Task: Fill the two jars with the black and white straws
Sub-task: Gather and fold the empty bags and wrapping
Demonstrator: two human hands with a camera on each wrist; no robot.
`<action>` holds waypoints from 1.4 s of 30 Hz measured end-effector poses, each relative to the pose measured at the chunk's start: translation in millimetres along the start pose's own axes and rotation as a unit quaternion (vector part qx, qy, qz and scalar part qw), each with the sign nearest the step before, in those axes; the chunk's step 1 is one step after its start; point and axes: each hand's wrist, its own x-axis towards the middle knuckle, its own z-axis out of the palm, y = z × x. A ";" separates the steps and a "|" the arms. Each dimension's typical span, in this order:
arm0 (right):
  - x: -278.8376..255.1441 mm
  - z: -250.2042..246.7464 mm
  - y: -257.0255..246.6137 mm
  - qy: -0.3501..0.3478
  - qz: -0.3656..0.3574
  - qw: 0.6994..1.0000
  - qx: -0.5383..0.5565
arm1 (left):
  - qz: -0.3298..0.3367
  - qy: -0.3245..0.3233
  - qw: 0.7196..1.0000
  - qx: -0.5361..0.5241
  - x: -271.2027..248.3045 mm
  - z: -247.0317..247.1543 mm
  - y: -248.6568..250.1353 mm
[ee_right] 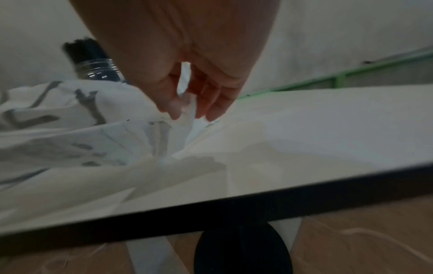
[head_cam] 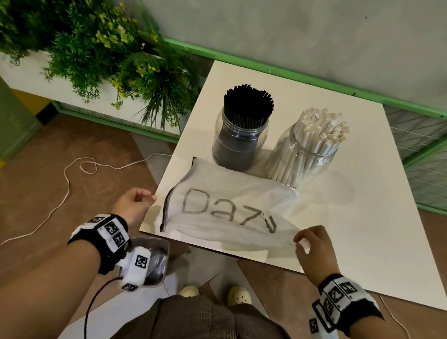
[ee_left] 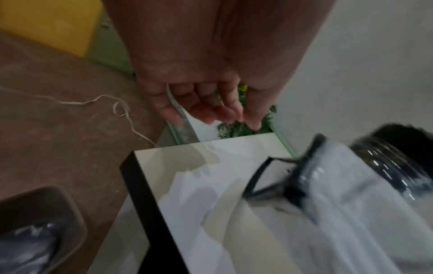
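Both straw-filled jars (head_cam: 239,139) stand upright; right hand (head_cam: 314,252) pinches bag (head_cam: 228,211), left hand (head_cam: 132,203) loosely curled, empty.

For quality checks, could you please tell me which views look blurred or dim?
Head view: sharp and bright, wide-angle bending at the edges. Left wrist view: dim, the bag and black-straw jar smeared. Right wrist view: dim, soft, the right hand blurred.

The right half of the worktop (head_cam: 385,229) lies bare, so a hand can come in freely from that side and from the near right edge. The white bag (head_cam: 225,211) spreads over the near left part, and just behind it the jar of black straws (head_cam: 238,141) and the jar of white straws (head_cam: 306,153) stand side by side with little gap between. Leafy plants (head_cam: 114,60) crowd the far left corner.
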 end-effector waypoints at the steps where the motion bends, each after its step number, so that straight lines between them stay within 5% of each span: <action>1: -2.6 -2.1 -5.0 0.020 -0.020 0.999 -0.019 | 0.024 0.027 0.999 0.017 -1.9 2.5 0.5; 5: -3.2 -7.8 -52.2 0.111 -0.130 0.985 -0.019 | 0.246 0.054 0.951 0.178 -15.7 26.1 13.6; 9: 3.0 23.9 -100.8 -0.028 -0.244 0.960 -0.138 | 0.404 -0.130 0.812 0.400 -37.4 63.6 25.5; 12: 10.5 51.9 -82.7 -0.232 -0.173 0.922 -0.257 | 0.347 -0.284 0.708 0.545 -39.4 79.4 2.3; 14: 9.8 52.8 -49.7 -0.338 -0.095 0.891 -0.286 | 0.305 -0.321 0.679 0.586 -32.9 75.2 -19.0; 19: -5.7 16.1 17.1 -0.332 -0.064 0.890 -0.307 | 0.308 -0.310 0.635 0.637 -22.9 53.9 -30.9; 23: -5.3 -3.6 34.6 -0.306 -0.058 0.929 -0.198 | 0.312 -0.274 0.667 0.618 -15.6 49.0 -29.3; 25: -0.1 -13.7 29.7 -0.272 0.020 0.959 -0.073 | 0.319 -0.267 0.701 0.579 -11.0 45.3 -30.5; 28: 8.1 -27.6 22.0 -0.204 0.122 0.970 0.049 | 0.317 -0.244 0.793 0.459 -8.8 40.8 -26.0; 31: 17.0 -30.8 19.0 -0.153 0.168 0.971 0.075 | 0.240 -0.174 0.905 0.306 -8.8 44.8 -12.2; 35: 26.2 -30.1 9.2 0.004 0.213 0.970 0.116 | 0.121 -0.148 0.946 0.263 -3.8 52.0 7.1; 38: 16.3 -23.4 -12.9 0.152 0.061 0.984 0.063 | 0.090 -0.140 0.939 0.300 -0.8 57.0 15.6; 40: 1.2 -7.1 -33.3 0.115 -0.104 0.987 -0.044 | 0.071 -0.139 0.934 0.321 0.4 59.6 16.3; 42: -8.7 15.0 -47.8 0.016 -0.178 0.972 -0.153 | 0.057 -0.125 0.929 0.344 1.2 60.2 14.2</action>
